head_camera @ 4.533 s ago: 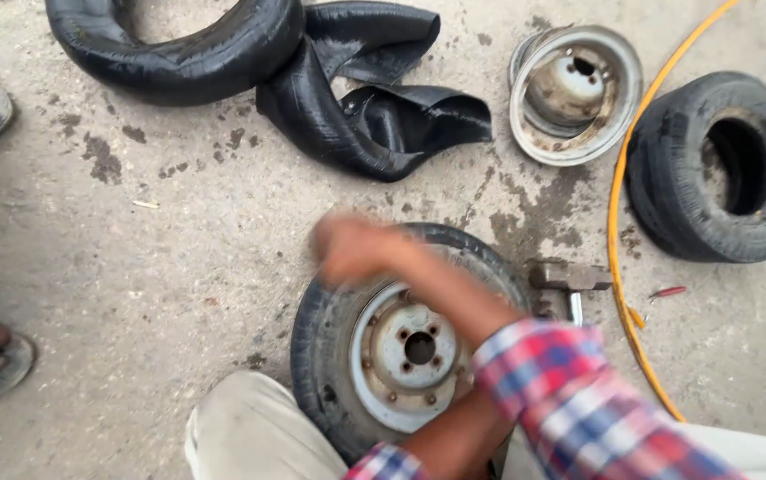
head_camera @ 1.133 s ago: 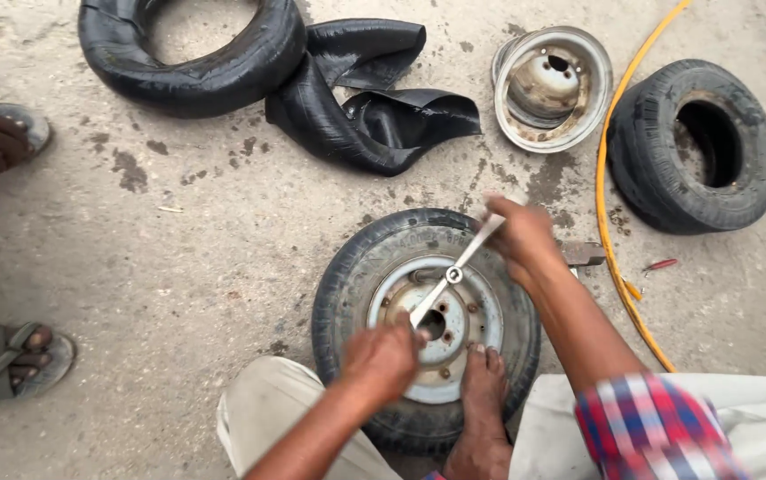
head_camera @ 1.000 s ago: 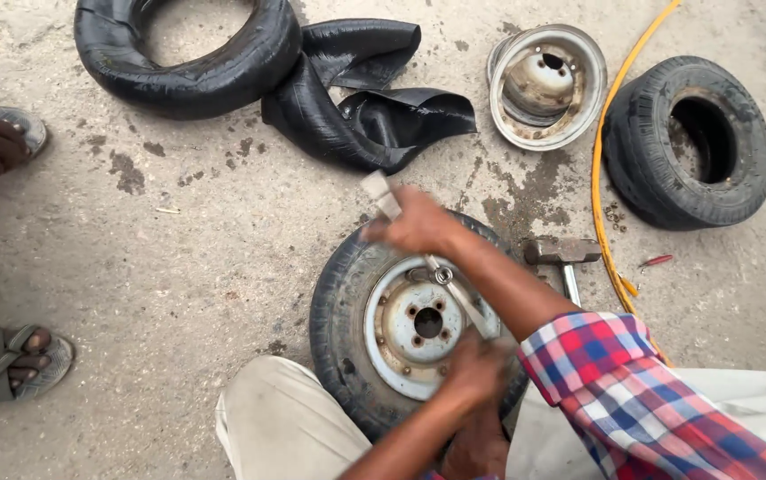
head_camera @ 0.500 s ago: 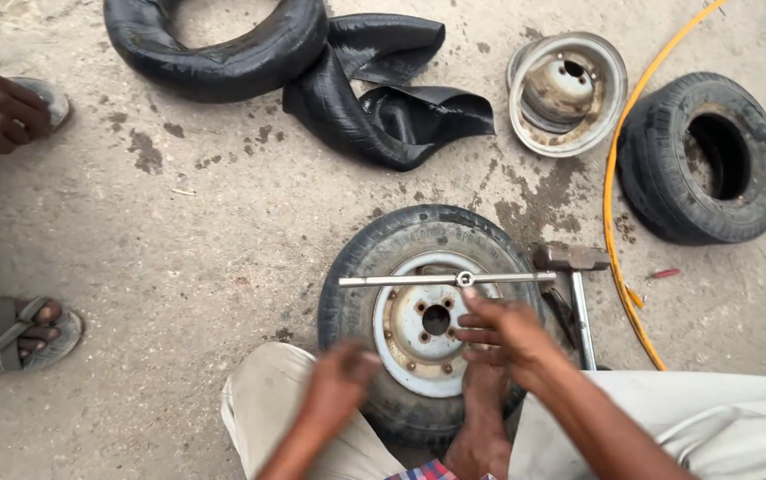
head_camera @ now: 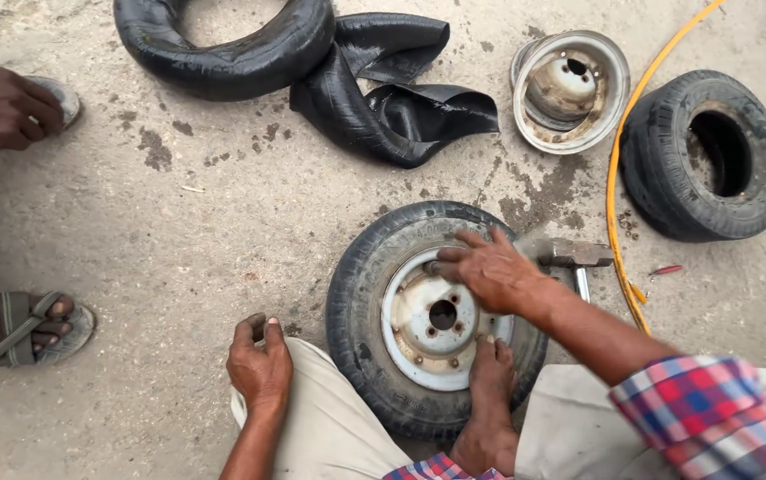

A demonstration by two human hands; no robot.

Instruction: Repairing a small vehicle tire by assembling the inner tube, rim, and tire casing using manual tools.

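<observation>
R hand (head_camera: 490, 271) flat on wheel (head_camera: 436, 318) rim, grip apart (blurred); L hand (head_camera: 260, 364) on knee, fingers loosely curled, holding nothing; hammer (head_camera: 574, 258) just beside tyre.

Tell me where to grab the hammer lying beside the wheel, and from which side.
Grip the hammer by its metal handle, coming from the right: its head lies close against the tyre and the right hand hovers just left of it. Only a short stretch of handle shows before the forearm hides it.
</observation>
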